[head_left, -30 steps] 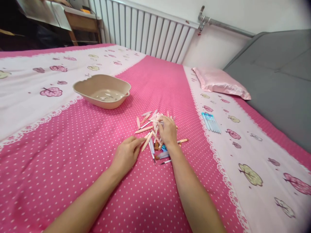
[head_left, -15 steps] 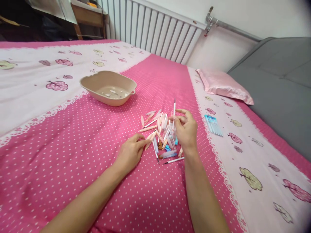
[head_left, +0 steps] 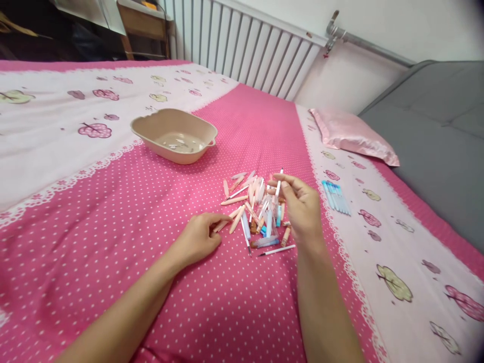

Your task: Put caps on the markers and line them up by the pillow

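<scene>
In the head view, my right hand (head_left: 303, 206) is closed above the right side of a pile of pen parts (head_left: 255, 194). Between its thumb and fingers stands a slim white pen refill (head_left: 279, 185), dark tip up and slightly tilted. My left hand (head_left: 198, 236) rests low on the bed at the pile's left edge, fingertips closed on a peach pen barrel (head_left: 223, 225). Right beside it lies another peach barrel (head_left: 237, 220). The pile mixes pink and peach barrels, clear and blue pieces, brown bits and white refills. One loose refill (head_left: 277, 250) lies at its near edge.
A beige plastic basin (head_left: 181, 157) with small white pieces inside sits beyond the pile, to the left. Several light-blue pens (head_left: 336, 197) lie side by side at right. Farther back are a pink pillow (head_left: 355, 133), grey headboard (head_left: 434, 111) and white radiator (head_left: 245, 45).
My right hand has lowered the refill and tilted it a little. My left hand has drawn slightly left, with a peach barrel at its fingertips. The whole view has shifted slightly.
</scene>
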A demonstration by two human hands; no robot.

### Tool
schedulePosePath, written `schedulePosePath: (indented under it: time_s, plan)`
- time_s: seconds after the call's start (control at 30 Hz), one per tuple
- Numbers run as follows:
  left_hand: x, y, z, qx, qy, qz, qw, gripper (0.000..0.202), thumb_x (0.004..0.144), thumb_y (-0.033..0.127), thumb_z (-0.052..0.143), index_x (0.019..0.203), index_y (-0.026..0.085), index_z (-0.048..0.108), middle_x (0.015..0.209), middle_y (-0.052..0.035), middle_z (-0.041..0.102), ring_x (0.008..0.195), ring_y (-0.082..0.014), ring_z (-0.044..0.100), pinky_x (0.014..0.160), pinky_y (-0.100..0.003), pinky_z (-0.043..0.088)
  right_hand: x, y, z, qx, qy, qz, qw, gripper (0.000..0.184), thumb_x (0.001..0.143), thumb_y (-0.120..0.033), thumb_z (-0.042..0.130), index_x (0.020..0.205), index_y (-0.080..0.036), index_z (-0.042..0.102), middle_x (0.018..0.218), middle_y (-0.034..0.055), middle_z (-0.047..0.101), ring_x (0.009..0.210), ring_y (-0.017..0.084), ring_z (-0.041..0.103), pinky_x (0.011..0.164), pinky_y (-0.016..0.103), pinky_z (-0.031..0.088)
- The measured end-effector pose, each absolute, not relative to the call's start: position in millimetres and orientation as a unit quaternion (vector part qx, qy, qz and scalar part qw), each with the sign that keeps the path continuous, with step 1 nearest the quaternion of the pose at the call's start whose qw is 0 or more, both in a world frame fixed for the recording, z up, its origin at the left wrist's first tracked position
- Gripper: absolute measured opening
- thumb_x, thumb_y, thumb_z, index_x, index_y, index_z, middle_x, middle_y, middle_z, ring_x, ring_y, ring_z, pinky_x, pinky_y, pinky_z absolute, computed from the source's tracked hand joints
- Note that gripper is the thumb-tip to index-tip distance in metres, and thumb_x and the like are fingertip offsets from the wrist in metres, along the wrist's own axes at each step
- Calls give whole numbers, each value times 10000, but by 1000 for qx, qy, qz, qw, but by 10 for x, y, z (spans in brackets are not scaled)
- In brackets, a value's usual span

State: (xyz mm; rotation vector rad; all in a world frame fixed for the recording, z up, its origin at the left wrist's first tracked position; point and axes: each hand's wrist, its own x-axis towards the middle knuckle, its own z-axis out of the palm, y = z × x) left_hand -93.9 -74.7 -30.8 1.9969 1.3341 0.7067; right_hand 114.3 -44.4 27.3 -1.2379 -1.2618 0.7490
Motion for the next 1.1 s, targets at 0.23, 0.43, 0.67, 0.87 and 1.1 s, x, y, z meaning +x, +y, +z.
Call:
schedulePosePath:
  time_s: [0.23,0.43,0.67,0.87,1.1]
  plan:
    - [-999,-722,-391,761,442,319,352,594,599,-17,398,1087,205,655,1027,-27,688,913,-176,631,835,-296,488,1079,-538,380,-525,-519,341,582,235,744,-220,639,972,-165,637,889,57,717,729,147,678,725,321,539]
    - [-959,-749,-384,767,432,357,313,481,658,21,446,1053,193,660,1068,-53,678,936,-184,640,841,-322,516,1057,-574,413,-518,-527,313,597,224,763,-314,653,933,-168,645,836,48,715,680,150,672,682,329,556]
    - [-931,-829,-275,774,460,383,208,417,702,124,536,1107,156,627,1089,-84,660,974,-198,622,891,-330,495,1079,-687,537,-485,-527,264,646,197,827,-332,591,930,-172,642,784,24,690,655,126,651,640,284,542]
    - [-935,-851,-222,720,480,466,187,353,795,255,556,1121,137,620,1016,-98,682,822,-175,646,764,-314,536,1130,-724,606,-464,-517,217,685,199,856,-351,550,904,-179,638,724,4,649,591,99,605,583,251,507]
    - [-952,-832,-233,648,517,527,186,318,854,326,528,1114,181,639,1060,-66,687,861,-164,653,775,-283,531,1128,-716,611,-483,-518,195,679,216,855,-363,547,929,-203,672,615,-32,541,496,71,483,511,224,437]
